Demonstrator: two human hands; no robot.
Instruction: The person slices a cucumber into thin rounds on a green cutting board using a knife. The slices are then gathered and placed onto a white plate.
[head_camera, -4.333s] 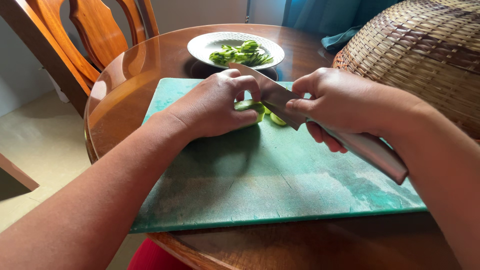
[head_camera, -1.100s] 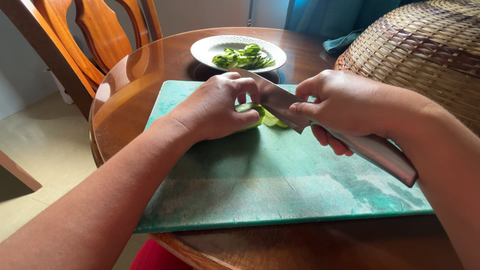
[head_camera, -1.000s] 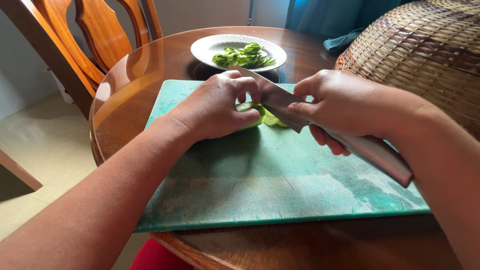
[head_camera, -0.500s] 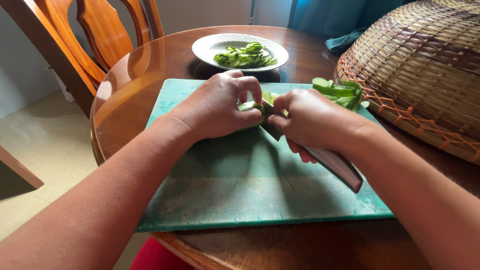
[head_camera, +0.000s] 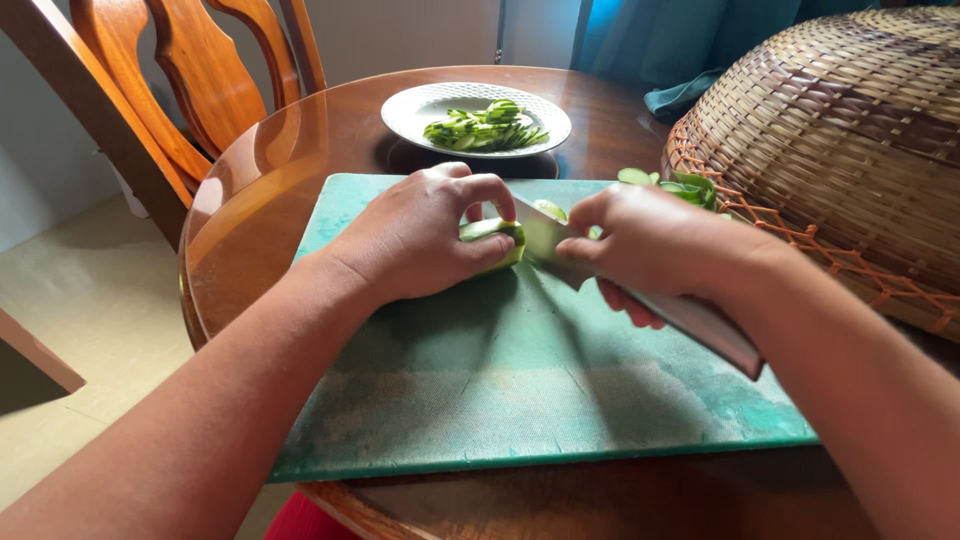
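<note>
My left hand (head_camera: 425, 235) presses a green cucumber piece (head_camera: 493, 237) down on the green cutting board (head_camera: 500, 390). My right hand (head_camera: 655, 245) grips a steel knife (head_camera: 700, 322) by its handle, with the blade (head_camera: 540, 235) set against the cucumber's cut end. A cut slice (head_camera: 550, 209) lies just behind the blade. More green cucumber pieces (head_camera: 670, 183) lie at the board's far right edge, partly hidden by my right hand.
A white plate (head_camera: 420, 101) with cucumber slices (head_camera: 483, 125) stands behind the board on the round wooden table (head_camera: 300, 150). A large woven basket cover (head_camera: 850, 130) fills the right side. A wooden chair (head_camera: 180, 80) stands at the far left.
My right hand with the knife has swung left and lower, closer to the cucumber. The pile of green pieces at the board's far right has come into sight.
</note>
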